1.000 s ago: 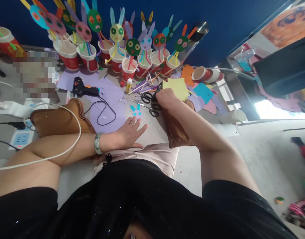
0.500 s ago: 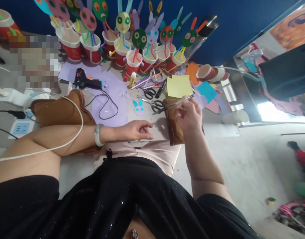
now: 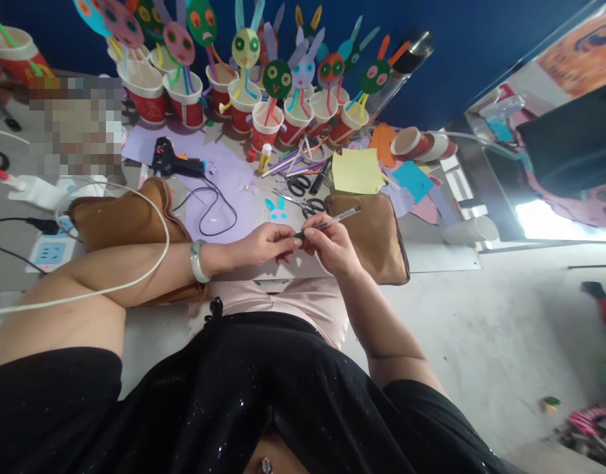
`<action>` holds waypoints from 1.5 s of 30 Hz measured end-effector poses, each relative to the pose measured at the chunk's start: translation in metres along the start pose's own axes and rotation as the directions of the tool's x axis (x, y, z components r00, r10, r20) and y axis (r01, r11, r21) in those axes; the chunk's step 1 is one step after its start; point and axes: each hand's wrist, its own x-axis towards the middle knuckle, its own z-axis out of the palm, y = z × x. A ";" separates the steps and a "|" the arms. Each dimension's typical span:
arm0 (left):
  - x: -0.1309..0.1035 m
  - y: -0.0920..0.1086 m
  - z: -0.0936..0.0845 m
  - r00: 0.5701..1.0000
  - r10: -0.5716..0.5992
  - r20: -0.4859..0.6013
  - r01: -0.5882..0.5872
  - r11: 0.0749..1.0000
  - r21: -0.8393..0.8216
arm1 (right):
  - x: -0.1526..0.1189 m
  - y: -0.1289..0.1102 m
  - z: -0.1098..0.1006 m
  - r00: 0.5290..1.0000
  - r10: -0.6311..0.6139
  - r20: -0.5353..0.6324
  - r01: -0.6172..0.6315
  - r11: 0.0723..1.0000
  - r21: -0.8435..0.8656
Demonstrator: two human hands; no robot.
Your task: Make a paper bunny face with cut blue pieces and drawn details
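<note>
My right hand (image 3: 332,245) holds a slim pen (image 3: 343,214), its clear barrel slanting up to the right. At the dark end of that pen, my left hand (image 3: 267,245) pinches with thumb and fingers, so both hands meet over the front of the table. Just behind them lies a blue-and-white paper rabbit face (image 3: 277,209), its lower part hidden by my fingers. Beside it are two pairs of black-handled scissors (image 3: 313,208), one partly behind the other. A brown cushion-like pouch (image 3: 375,240) sits under and beyond my right wrist.
Red paper cups (image 3: 267,135) with paper animal puppets line the back. A black glue gun (image 3: 177,158) rests on purple paper (image 3: 219,217). Yellow sticky notes (image 3: 356,172), a glue stick (image 3: 264,159) and another brown pouch (image 3: 120,217) lie around. A white cable (image 3: 159,260) loops across my left arm.
My right hand has come left and down with the pen. My left hand, loosely open before, has closed on the pen's dark end.
</note>
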 end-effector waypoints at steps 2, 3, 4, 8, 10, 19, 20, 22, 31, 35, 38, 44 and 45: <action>-0.002 -0.003 -0.001 1.000 -0.017 -0.025 0.020 0.987 0.158 | 0.007 0.000 -0.005 0.993 -0.058 -0.100 0.055 0.998 -0.027; -0.004 -0.003 -0.001 1.000 -0.010 -0.025 0.018 0.955 0.296 | 0.012 -0.001 -0.008 0.978 -0.101 -0.185 0.096 0.995 -0.035; -0.007 -0.004 0.000 1.000 0.018 -0.002 -0.015 0.884 0.468 | 0.019 -0.002 -0.012 0.956 -0.149 -0.253 0.138 0.989 -0.059; -0.019 -0.004 0.012 0.968 0.090 0.234 -0.251 0.289 0.924 | 0.044 -0.002 -0.019 0.943 -0.249 -0.220 0.208 0.959 -0.192; -0.024 -0.006 0.018 0.973 0.055 0.223 -0.228 0.114 0.967 | 0.052 0.003 -0.016 0.971 -0.207 -0.119 0.176 0.956 -0.233; -0.020 -0.015 0.017 0.988 -0.087 0.130 -0.123 0.077 0.989 | 0.054 0.034 0.001 0.963 -0.267 -0.037 0.225 0.872 -0.435; -0.019 -0.015 0.017 0.987 -0.088 0.131 -0.125 0.075 0.989 | 0.053 0.037 0.000 0.957 -0.286 -0.043 0.238 0.863 -0.446; -0.018 -0.014 0.016 0.987 -0.081 0.136 -0.131 0.068 0.989 | 0.054 0.040 -0.002 0.945 -0.324 -0.044 0.267 0.842 -0.468; -0.021 -0.007 0.014 0.985 -0.043 0.167 -0.166 0.014 0.986 | 0.057 0.042 -0.011 0.827 -0.557 0.074 0.476 0.626 -0.617; -0.023 -0.011 0.011 0.981 0.031 0.189 -0.189 0.011 0.982 | 0.054 0.040 -0.013 0.834 -0.536 0.134 0.489 0.604 -0.630; -0.024 -0.012 0.011 0.978 0.050 0.200 -0.200 -0.009 0.980 | 0.054 0.040 -0.015 0.834 -0.522 0.181 0.499 0.571 -0.652; -0.024 -0.010 0.011 0.978 0.049 0.201 -0.200 -0.027 0.979 | 0.053 0.041 -0.015 0.807 -0.542 0.235 0.551 0.547 -0.631; -0.024 -0.010 0.011 0.978 0.049 0.201 -0.201 -0.021 0.979 | 0.053 0.041 -0.015 0.809 -0.535 0.243 0.553 0.551 -0.626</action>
